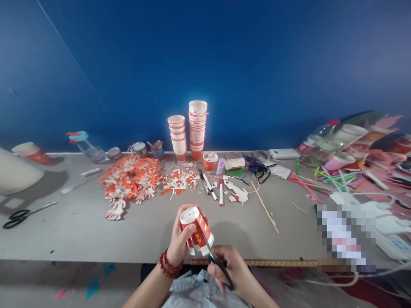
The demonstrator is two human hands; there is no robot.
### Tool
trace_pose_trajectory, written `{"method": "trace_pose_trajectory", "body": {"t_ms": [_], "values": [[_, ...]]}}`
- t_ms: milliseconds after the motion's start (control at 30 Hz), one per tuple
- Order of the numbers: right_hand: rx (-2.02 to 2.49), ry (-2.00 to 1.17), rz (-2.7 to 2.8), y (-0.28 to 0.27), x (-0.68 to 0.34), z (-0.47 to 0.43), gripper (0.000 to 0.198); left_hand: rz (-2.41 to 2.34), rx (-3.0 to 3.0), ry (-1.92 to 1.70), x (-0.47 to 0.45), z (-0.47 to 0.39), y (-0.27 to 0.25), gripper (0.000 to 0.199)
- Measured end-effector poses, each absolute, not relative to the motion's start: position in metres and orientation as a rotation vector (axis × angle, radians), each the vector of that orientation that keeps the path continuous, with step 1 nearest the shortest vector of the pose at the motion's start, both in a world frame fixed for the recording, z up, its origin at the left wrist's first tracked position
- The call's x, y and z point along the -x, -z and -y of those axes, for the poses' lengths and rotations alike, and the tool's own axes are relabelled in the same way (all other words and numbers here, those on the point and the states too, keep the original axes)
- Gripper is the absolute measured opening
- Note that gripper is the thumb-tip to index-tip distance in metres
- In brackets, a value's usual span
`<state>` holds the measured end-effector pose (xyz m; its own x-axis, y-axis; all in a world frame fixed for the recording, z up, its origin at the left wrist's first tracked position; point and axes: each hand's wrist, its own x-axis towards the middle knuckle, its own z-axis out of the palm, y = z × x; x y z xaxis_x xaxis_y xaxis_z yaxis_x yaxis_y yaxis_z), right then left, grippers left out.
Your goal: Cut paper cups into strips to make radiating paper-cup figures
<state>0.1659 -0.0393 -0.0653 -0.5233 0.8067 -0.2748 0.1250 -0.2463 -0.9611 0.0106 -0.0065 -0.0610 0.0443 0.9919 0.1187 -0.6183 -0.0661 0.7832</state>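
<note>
My left hand is wrapped round a red and white paper cup with yellow lettering, held tilted above the table's front edge. Strips are cut into the cup's wall on its lower side. In my right hand are black-handled scissors, their blades lying along the cup's side. From this angle I cannot tell how far the blades are apart. Ahead of my hands lie red and white paper scraps and a large pile of cut paper pieces, some shaped like hands.
Two stacks of paper cups, one shorter and one taller, stand near the blue wall. Markers, a wooden stick and a glue gun lie behind. Other scissors rest left; craft clutter crowds the right.
</note>
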Motion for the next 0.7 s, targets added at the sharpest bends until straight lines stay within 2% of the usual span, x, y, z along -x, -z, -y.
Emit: {"method": "trace_pose_trajectory", "body": {"t_ms": [433, 600, 700], "values": [[1.25, -1.768, 1.463, 0.074, -0.162, 0.04, 0.069, -0.603, -0.799, -1.472, -0.009, 0.007, 0.069, 0.043], [1.259, -1.66, 1.514, 0.08, -0.161, 0.04, 0.064, -0.646, -0.803, -1.48, -0.009, 0.01, 0.069, 0.058], [1.303, -1.638, 1.526, 0.081, -0.159, 0.04, 0.061, -0.694, -0.804, -1.495, -0.01, 0.011, 0.069, 0.052]]}}
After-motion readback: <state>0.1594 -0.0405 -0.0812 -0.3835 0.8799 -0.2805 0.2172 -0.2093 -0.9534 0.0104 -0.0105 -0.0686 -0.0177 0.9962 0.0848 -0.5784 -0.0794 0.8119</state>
